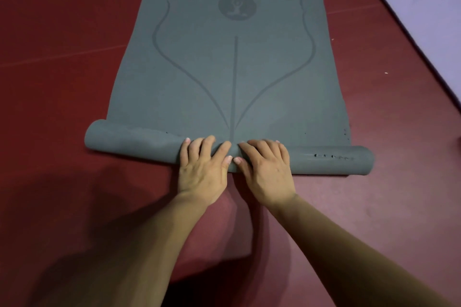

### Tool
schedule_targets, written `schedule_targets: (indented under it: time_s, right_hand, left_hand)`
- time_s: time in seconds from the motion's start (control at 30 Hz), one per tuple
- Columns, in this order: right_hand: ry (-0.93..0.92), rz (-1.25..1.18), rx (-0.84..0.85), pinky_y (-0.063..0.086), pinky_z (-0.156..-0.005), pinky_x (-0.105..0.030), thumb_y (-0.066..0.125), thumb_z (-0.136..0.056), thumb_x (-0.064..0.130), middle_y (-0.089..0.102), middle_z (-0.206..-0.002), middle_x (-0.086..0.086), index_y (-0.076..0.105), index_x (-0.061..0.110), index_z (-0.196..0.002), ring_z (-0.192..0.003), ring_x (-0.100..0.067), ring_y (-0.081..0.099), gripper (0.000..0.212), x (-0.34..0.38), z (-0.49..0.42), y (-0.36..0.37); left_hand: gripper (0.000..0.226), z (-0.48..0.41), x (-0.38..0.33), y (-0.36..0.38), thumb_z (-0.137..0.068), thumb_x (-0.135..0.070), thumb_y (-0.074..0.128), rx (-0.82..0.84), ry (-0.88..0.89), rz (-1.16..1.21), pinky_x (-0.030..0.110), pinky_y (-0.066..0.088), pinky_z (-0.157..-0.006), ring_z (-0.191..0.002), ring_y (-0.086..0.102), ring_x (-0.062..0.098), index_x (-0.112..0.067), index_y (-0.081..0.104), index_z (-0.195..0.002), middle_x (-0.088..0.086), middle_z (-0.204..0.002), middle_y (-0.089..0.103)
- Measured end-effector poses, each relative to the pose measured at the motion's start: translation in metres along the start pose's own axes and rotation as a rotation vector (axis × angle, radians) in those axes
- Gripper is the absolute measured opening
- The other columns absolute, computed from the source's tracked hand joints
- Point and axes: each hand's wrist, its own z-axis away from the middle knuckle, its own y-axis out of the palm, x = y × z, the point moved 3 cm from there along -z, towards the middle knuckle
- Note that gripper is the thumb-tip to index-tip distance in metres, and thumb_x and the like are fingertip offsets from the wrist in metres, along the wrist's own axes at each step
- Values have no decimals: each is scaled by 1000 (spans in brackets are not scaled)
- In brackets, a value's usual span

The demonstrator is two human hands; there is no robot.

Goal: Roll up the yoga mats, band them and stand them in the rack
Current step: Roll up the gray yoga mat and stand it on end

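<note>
grey-green yoga mat (234,70) was seen laid out on the red floor (50,57), with its near end wound into a roll (139,143). the roll was held at its middle: left hand (202,169) and right hand (264,172) were placed side by side, thumbs almost touching. fingers (208,144) of both were laid fairly flat over the top of the roll, tips reaching the seam on the far side of the grip, palms pressed on the near side. nothing was pinched; it was a spread, pressing hold, not a clench. the printed centre line (234,77) ran off straight beyond the gap between the hands. most of the mat lay unrolled beyond the fingertips. the roll ends stuck out well to either side of the hands, unsupported. the end past the left hand sat farther off than the end past the right, so the roll was judged slightly skewed. a row of small dark marks (334,157) was noted on the roll, right of the right hand.

handling, as judged: the mat was taken as soft, bendy, fairly light, matte and grippy rather than slippery, and not fragile. springback was expected if it were let go. the centre hold was judged weak for steering. hands would be better set outward toward the ends, palms on top, for a tight, square roll. no band or rack was in view.
</note>
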Motion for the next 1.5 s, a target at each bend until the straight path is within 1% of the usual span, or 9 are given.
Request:
schedule_targets:
  time_s: [0.17, 0.37, 0.63, 0.8, 0.93, 1.07, 1.23, 1.37, 1.5]
  right_hand:
    - [-38, 4, 30, 27, -118, -42, 61, -97, 48, 60, -133, 1, 62, 19, -137, -125, -23, 52, 50, -11, 16, 0]
    - [-61, -17, 63, 32, -112, -41, 55, -99, 50, 63, -127, 3, 64, 20, -133, -118, -22, 57, 46, -20, -3, 4]
    - [-17, -22, 35, 19, -119, -39, 62, -96, 45, 61, -131, 0, 64, 22, -132, -126, -23, 52, 43, -18, -1, 2]
    - [-29, -31, 33, 30, -111, -40, 57, -98, 46, 65, -123, 2, 67, 22, -128, -118, -21, 57, 40, -27, -23, 2]
    - [-40, -1, 30, 40, -101, -41, 61, -98, 42, 68, -116, -1, 70, 17, -125, -106, -25, 60, 38, -29, -42, 4]
    - [-16, 10, 10, 40, -100, -44, 63, -96, 39, 64, -120, -5, 68, 17, -129, -110, -29, 59, 41, -28, -40, 3]
    - [-9, -20, 19, 32, -114, -50, 68, -93, 38, 62, -125, -7, 67, 15, -130, -118, -30, 57, 44, -22, -34, 10]
    - [-37, -18, 11, 40, -107, -47, 64, -96, 40, 64, -122, -5, 69, 15, -128, -114, -27, 56, 40, -27, -41, 10]
    - [-50, -2, 24, 39, -103, -43, 55, -99, 44, 64, -120, -4, 68, 15, -128, -111, -27, 55, 42, -28, -51, 10]
  left_hand:
    - [37, -4, -1, 1, -94, -42, 43, 12, -18, -6, 52, 24, -113, -115, 49, 31, -25, 67, -118, 10, -123, 61]
    - [43, -6, 0, 4, -93, -46, 44, 1, 36, -10, 55, 23, -113, -119, 46, 32, -22, 68, -120, 12, -125, 59]
    - [41, -31, -1, 5, -95, -44, 41, 95, -32, -44, 54, 27, -110, -115, 53, 29, -25, 68, -118, 5, -122, 62]
    - [46, -27, -1, 2, -91, -47, 46, 52, 44, -31, 56, 25, -112, -120, 48, 31, -21, 64, -124, 12, -128, 59]
    - [42, -45, 0, 8, -92, -45, 44, 85, 37, -44, 54, 24, -112, -119, 49, 31, -24, 63, -123, 7, -126, 59]
    - [43, -53, -2, 11, -91, -46, 43, 135, 12, -28, 53, 25, -111, -119, 49, 29, -26, 66, -122, 6, -125, 61]
    - [42, -61, 0, 10, -93, -45, 42, 154, -5, -17, 51, 27, -111, -117, 52, 29, -26, 64, -123, 4, -123, 62]
    - [41, -56, 2, 9, -93, -47, 44, 95, 9, 24, 51, 28, -111, -118, 51, 30, -24, 64, -121, 7, -126, 60]
    - [41, -54, 4, 12, -92, -44, 46, 74, 44, 38, 51, 25, -114, -118, 48, 29, -24, 65, -122, 8, -127, 59]
